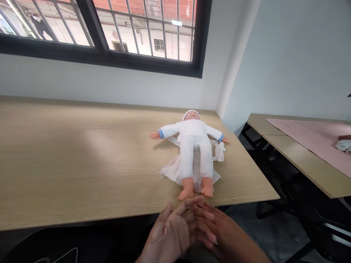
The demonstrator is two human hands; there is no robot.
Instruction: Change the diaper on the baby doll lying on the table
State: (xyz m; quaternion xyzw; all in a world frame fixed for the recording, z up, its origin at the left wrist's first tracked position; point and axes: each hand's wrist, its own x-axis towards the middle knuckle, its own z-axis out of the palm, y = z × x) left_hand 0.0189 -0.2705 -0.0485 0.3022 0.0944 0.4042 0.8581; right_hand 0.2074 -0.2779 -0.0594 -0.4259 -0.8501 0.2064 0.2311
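A baby doll [191,128] lies on its back on the wooden table [82,153], feet toward me and arms spread. It wears a white suit with blue cuffs and a white cap. Beneath its body and legs is a crumpled thin white cloth [172,170], part of it bunched at the right. Just below the doll's feet, at the table's front edge, my left hand [171,232] is palm up with fingers stretched out. My right hand [211,228] lies against it, fingers apart and overlapping the left fingertips. Neither hand shows anything in it.
Behind the table is a wall with a dark-framed, barred window [145,33]. To the right, past a gap, a second table [301,157] bears a pink cloth [309,142]. At its far right are part of a hand and something whitish. A dark chair [68,244] stands at lower left.
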